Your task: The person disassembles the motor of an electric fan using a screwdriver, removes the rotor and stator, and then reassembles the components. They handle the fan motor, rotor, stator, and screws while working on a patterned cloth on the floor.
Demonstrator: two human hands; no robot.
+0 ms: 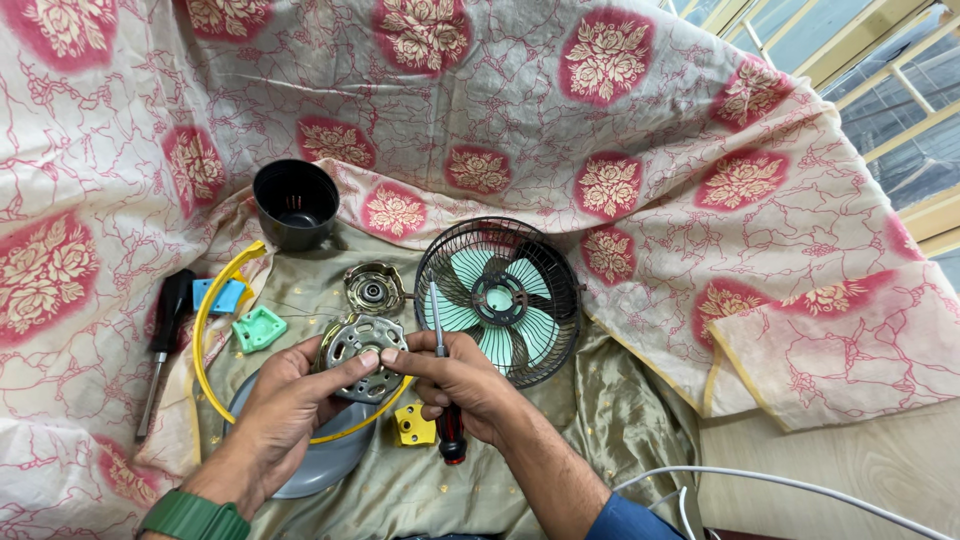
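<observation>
Head view — motor housing (362, 355) half-hidden

- Black cup (296, 203), upright at the back.
- Caged fan with green blades (498, 299), lying flat.
- Black-handled screwdriver (163, 340) at left.
- Yellow ring (205, 330), green bracket (259, 329), blue piece (222, 296).
- Small yellow block (414, 427).
- Flowered cloth (640, 130).

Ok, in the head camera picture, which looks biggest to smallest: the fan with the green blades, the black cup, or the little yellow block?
1. Fan, with its round wire cage: easily the largest.
2. Black cup: middle.
3. Yellow block, by the right hand: smallest, though it is partly hidden.
</observation>
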